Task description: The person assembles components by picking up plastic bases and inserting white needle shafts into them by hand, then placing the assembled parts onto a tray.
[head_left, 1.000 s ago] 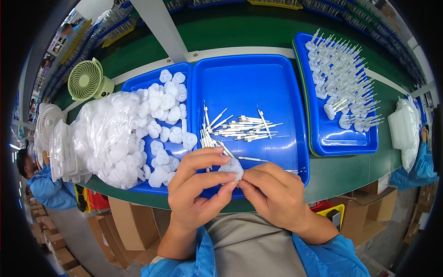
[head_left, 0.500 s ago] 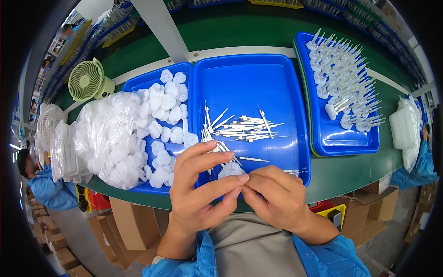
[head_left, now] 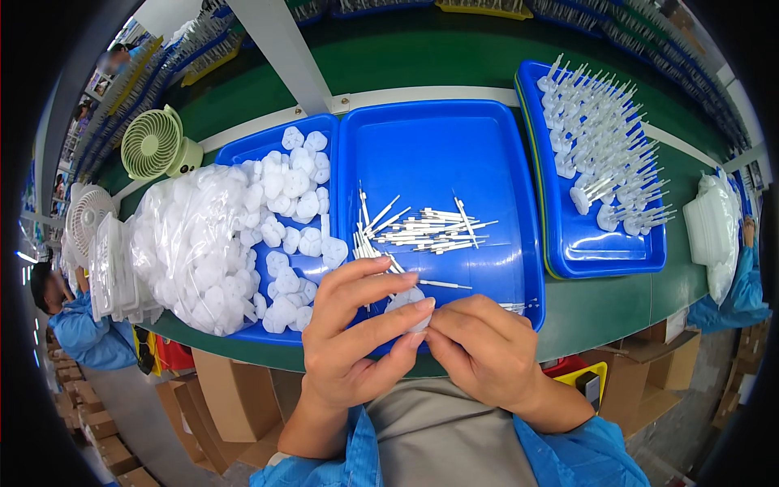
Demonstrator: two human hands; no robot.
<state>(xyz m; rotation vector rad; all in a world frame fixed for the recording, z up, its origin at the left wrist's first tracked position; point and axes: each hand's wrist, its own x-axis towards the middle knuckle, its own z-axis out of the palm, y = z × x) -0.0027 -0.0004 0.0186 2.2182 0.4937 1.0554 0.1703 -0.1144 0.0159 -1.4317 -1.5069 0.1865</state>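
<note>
A white disc (head_left: 403, 298) sits in the left hand (head_left: 345, 345), pinched between thumb and forefinger over the near edge of a blue tray (head_left: 438, 146). The right hand's (head_left: 491, 349) fingertips close together at its right edge; whatever they grip is hidden. Half a second earlier, the left thumb and forefinger were nearer together.

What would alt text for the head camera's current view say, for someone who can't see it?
A person's left hand pinches a rounded white piece, with the right hand closed at its edge, over a blue tray holding loose white sticks. Similar white pieces fill a left-hand tray; a right-hand tray holds many stemmed white pieces, stems mostly upward.
</note>
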